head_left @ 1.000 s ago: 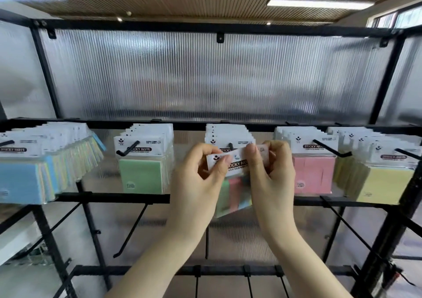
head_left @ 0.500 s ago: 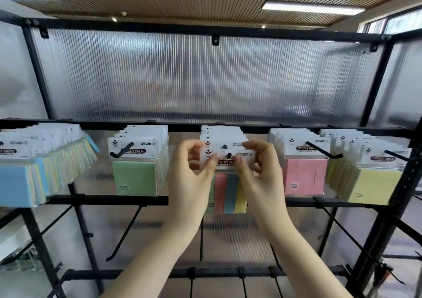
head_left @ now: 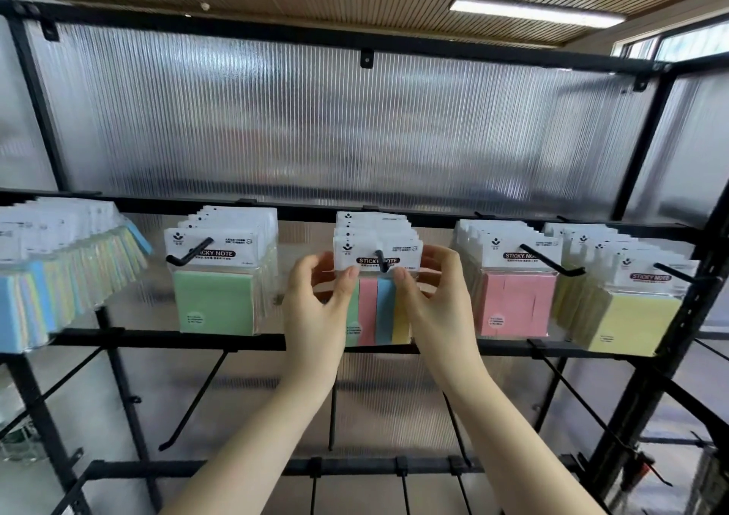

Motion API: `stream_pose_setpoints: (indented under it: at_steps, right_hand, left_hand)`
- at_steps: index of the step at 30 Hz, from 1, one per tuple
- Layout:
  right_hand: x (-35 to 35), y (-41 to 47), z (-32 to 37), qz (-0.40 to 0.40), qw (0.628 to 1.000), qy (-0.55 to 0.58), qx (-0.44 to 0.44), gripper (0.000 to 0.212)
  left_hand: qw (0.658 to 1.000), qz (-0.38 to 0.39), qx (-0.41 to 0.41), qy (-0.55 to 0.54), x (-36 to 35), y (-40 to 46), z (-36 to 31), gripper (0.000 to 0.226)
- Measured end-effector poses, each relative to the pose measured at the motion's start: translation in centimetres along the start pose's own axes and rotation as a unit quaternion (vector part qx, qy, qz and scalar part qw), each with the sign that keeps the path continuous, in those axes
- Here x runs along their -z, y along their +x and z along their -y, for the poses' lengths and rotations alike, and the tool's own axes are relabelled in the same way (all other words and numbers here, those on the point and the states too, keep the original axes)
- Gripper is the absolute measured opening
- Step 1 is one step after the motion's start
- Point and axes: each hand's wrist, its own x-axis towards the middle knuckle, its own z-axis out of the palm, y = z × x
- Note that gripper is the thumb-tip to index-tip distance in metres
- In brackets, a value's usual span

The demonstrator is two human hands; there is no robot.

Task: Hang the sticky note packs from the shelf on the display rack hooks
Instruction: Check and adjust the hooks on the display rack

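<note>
At centre frame, a multicolour sticky note pack [head_left: 378, 301] sits threaded on the black hook [head_left: 381, 259], its long axis hanging straight down. The left hand [head_left: 315, 309] and right hand [head_left: 438, 305] flank it evenly, each grip pinching a lower corner of the white header card. Letting go looks like the likely next step. Green packs [head_left: 215, 305] and pink packs [head_left: 516, 303] hang on either side.
</note>
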Motion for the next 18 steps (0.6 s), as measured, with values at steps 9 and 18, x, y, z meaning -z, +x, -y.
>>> stream_pose_setpoints:
  at_steps: [9,18]
  right_hand:
    - [0.1,0.1,-0.8,-0.002,1.000,0.001,-0.007,0.024]
    - [-0.3,-1.8,-0.8,-0.020,0.999,0.025,-0.040,0.017]
  left_hand:
    - [1.000,-0.007,-0.005,0.003,-0.2,-0.1,0.3,0.046]
    - [0.999,0.042,-0.014,0.029,1.2,-1.2,0.2,0.034]
